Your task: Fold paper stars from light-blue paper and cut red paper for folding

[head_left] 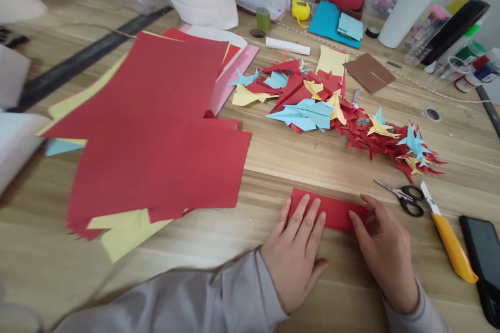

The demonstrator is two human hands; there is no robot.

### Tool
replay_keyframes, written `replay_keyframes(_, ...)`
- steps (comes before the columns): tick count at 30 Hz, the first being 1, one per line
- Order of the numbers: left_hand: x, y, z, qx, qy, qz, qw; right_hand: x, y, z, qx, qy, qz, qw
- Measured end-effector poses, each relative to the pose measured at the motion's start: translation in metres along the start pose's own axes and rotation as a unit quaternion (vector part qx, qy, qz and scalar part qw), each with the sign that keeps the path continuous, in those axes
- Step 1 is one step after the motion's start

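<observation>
A narrow strip of folded red paper (336,212) lies on the wooden table in front of me. My left hand (295,250) rests flat over its left part, fingers stretched out and pressing it down. At the strip's right end, my right hand (385,247) has its thumb and forefinger on the paper, gripping that end; the other fingers are curled under and partly hidden. Small black-handled scissors (408,200) and a yellow craft knife (449,239) lie just right of my right hand.
Large red paper sheets (156,130) are piled at the left, with yellow ones beneath. Beyond my hands spreads a heap of folded paper pieces (304,112) in red, blue and yellow. A black phone (482,260) lies at the right edge. A yellow tape measure (300,9) sits at the back.
</observation>
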State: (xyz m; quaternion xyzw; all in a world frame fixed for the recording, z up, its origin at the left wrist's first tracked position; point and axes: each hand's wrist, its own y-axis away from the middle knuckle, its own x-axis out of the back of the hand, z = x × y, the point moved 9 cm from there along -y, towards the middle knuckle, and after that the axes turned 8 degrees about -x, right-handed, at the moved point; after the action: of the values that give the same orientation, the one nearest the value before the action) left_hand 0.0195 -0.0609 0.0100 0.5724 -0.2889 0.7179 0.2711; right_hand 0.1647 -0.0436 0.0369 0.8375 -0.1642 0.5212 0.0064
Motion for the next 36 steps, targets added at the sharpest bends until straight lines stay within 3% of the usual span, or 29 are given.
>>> replay_keyframes(12,-0.002,0.000,-0.001,0.000,0.013,0.007,1.000,-0.002,0.000,0.002,0.002,0.015,-0.001,1.000)
replay_keyframes(21,0.011,0.000,0.001,-0.004,0.000,0.045,0.999,-0.003,0.000,0.001,0.004,0.020,-0.006,1.000)
replay_keyframes(28,0.002,0.000,0.000,0.011,0.009,0.012,1.000,-0.002,0.000,0.001,0.010,0.023,-0.002,1.000)
replay_keyframes(36,0.000,0.002,0.001,0.018,0.014,0.014,1.000,-0.002,0.001,0.000,0.018,0.025,-0.008,1.000)
